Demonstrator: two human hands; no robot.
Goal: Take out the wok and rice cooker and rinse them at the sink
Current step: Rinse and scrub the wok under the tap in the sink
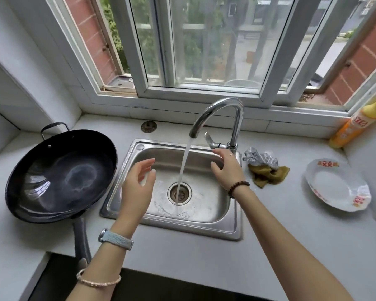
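Observation:
A black wok (61,174) sits on the white counter left of the steel sink (204,222), its long handle (81,242) pointing toward me. Water runs from the curved tap (221,109) straight into the drain (179,193). My left hand (139,183) hovers over the sink's left side, fingers relaxed and holding nothing. Over the right side of the sink my right hand (227,168) is held with its fingers spread, just below the tap lever (211,140) and empty. No rice cooker is in view.
A crumpled grey and yellow cloth (266,168) lies right of the sink. A white plate (336,187) rests further right, and an orange detergent bottle (354,124) leans at the window corner. A round drain strainer (148,126) sits behind the sink.

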